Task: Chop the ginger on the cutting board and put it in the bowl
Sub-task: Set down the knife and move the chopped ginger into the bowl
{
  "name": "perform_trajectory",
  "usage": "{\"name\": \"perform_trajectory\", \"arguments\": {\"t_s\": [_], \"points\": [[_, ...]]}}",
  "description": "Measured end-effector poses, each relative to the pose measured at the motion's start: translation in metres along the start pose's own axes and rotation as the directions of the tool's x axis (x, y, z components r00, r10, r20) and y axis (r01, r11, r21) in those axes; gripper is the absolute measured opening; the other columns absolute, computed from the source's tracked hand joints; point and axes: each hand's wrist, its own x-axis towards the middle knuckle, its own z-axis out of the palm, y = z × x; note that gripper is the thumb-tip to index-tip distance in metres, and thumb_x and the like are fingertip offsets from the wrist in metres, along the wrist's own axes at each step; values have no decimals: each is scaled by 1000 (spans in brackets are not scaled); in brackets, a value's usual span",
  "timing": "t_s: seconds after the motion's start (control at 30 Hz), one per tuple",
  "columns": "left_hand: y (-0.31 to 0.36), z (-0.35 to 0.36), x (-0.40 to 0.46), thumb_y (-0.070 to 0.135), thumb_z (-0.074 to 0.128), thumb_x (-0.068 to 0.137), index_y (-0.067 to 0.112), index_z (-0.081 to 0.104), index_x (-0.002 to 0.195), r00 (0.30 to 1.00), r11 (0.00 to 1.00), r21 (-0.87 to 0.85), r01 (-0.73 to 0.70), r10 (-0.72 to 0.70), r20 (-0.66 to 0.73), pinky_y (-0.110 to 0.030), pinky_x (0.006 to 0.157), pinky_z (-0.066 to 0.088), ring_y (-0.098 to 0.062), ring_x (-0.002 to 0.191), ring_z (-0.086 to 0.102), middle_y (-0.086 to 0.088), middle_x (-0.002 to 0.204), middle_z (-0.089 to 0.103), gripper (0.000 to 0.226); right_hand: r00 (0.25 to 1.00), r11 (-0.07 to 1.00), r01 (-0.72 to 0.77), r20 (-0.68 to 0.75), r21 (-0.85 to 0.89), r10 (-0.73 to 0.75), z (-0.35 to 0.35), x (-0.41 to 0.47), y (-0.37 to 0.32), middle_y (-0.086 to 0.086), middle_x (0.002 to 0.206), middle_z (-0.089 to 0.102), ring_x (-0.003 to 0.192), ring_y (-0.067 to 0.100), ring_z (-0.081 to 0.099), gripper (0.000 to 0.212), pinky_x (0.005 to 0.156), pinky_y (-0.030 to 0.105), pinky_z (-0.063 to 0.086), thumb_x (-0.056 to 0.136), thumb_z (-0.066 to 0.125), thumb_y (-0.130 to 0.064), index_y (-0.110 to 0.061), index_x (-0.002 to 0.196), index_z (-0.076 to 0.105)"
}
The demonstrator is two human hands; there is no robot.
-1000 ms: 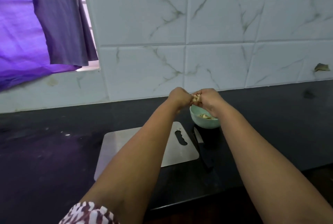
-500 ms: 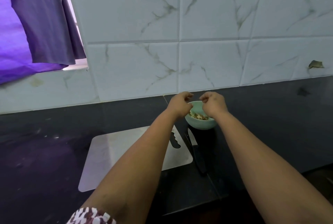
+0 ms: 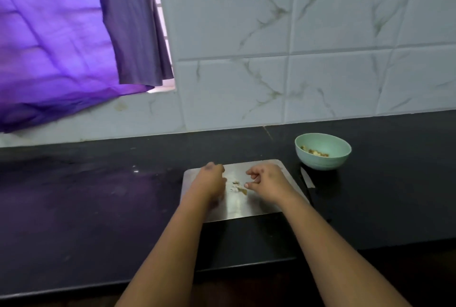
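A steel cutting board (image 3: 238, 208) lies on the black counter. A few small chopped ginger pieces (image 3: 236, 187) sit on its middle. My left hand (image 3: 211, 182) is on the board just left of the pieces, blurred, with its fingers bent down. My right hand (image 3: 267, 181) rests on the board just right of them, fingers loosely curled, thumb tip near the ginger, holding nothing I can see. A mint-green bowl (image 3: 320, 162) with chopped ginger inside stands beyond the board's far right corner.
A knife (image 3: 307, 180) lies on the counter between the board and the bowl, only its blade tip showing past my right arm. A tiled wall runs behind the black counter (image 3: 98, 208). A purple curtain (image 3: 61, 42) hangs at upper left.
Both hands have left the bowl, where they dropped ginger, and come back down onto the cutting board on either side of the remaining pieces. The view has swung left.
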Motion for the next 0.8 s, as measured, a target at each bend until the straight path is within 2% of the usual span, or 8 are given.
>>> {"name": "perform_trajectory", "arguments": {"t_s": [0.07,0.13,0.27,0.43,0.53,0.6,0.67,0.8], "points": [[-4,7,-6,24,41,101,15,44,140,997,998,-19,-68,68,32,-26,102,31,-22,131,43,-4,146,42,41,999,997,6,44,-77,-2,8,3,-5,3,113,63,93,12,60,42,87,20,45,81,75,-23,-12,120,64],[-3,16,-5,19,41,99,13,50,136,987,987,-93,-132,139,76,-28,103,32,-25,127,47,-8,139,49,39,997,984,37,79,-176,-23,18,7,-9,4,111,65,99,19,62,30,87,25,47,85,68,-19,-13,114,68],[-6,29,0,13,48,93,14,63,121,991,954,-270,-131,133,-10,-28,95,42,-23,111,57,-6,118,64,32,998,979,64,4,-194,-64,40,15,-13,13,83,64,82,30,62,19,72,39,50,82,51,-8,-7,76,69],[-16,34,-1,5,41,96,20,44,138,988,797,-603,-28,-70,-139,-15,82,38,-9,101,55,0,119,62,45,976,998,52,-210,-23,-56,30,27,-13,4,106,58,94,17,57,22,83,23,46,91,50,0,-13,95,68],[-22,38,1,5,39,99,19,45,139,975,683,-730,-11,-154,-158,-16,82,39,-7,101,55,1,121,62,43,994,981,112,33,-159,-108,29,27,-16,7,123,55,111,22,54,35,98,26,41,94,43,-2,-13,122,61],[-23,41,3,6,41,99,17,46,139,964,628,-778,-18,-197,-181,-20,87,43,-9,102,57,1,121,63,41,977,941,166,179,-295,-116,38,23,-20,9,124,53,114,25,52,39,99,30,40,96,39,-8,-15,130,56],[-22,42,3,9,44,99,18,45,139,953,606,-795,-33,-220,-207,-25,94,46,-11,105,59,3,120,64,41,972,897,191,206,-399,-116,47,18,-22,9,115,52,110,25,48,35,93,34,43,95,35,-13,-15,120,61],[-18,41,0,13,49,98,19,37,145,952,636,-768,-67,-190,-241,-20,90,42,-8,103,56,5,116,64,49,975,786,213,177,-581,-134,54,5,-34,8,106,48,107,25,46,21,74,31,40,90,44,-7,-4,104,60]]}}
